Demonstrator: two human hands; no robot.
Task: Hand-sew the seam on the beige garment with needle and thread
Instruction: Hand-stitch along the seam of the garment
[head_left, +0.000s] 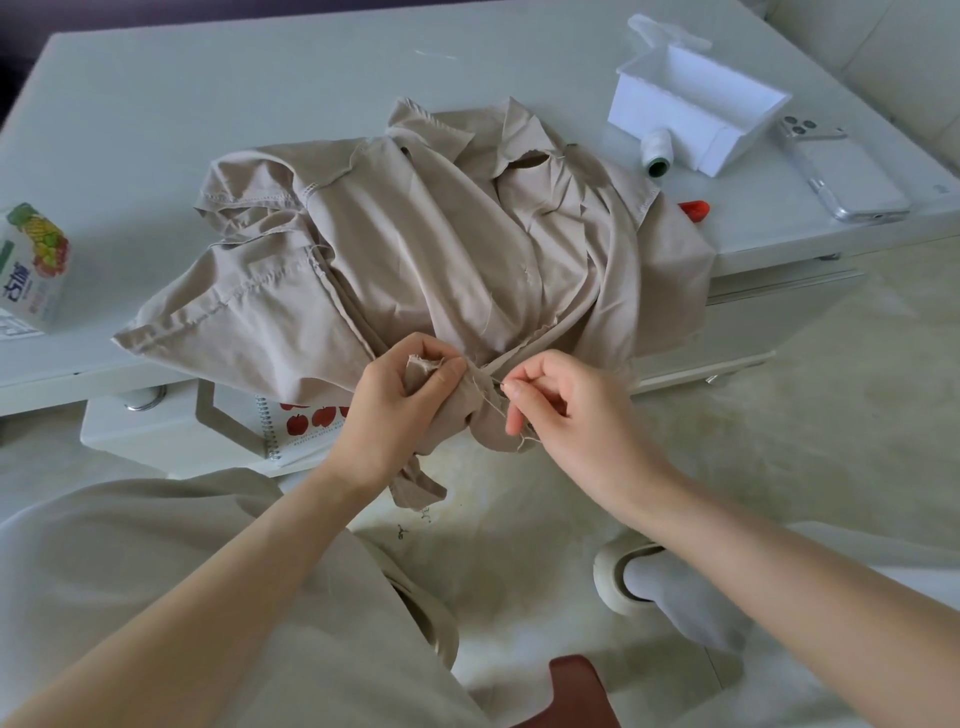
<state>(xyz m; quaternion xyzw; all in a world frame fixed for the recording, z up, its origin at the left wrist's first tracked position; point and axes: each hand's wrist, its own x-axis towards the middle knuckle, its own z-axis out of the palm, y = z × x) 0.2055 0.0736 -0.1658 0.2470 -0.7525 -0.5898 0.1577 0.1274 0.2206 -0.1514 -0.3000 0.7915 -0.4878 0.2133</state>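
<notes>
Garment (441, 249) overhangs the near table (208, 104) edge. Left hand (400, 395) grips its seam (480, 376) taut for stitching; right hand (550, 400) pinches the needle (503, 384).

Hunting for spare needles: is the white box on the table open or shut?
Open: the white box has no lid over it, and its inner walls show.

garment (441, 249) on table (208, 104) | carton (34, 270) left | box (696, 109) right-rear | spool (657, 153) before box | phone (841, 171) right of box

Beige garment (441, 249) — crumpled, seams outward — spills over the table's near edge.
</notes>
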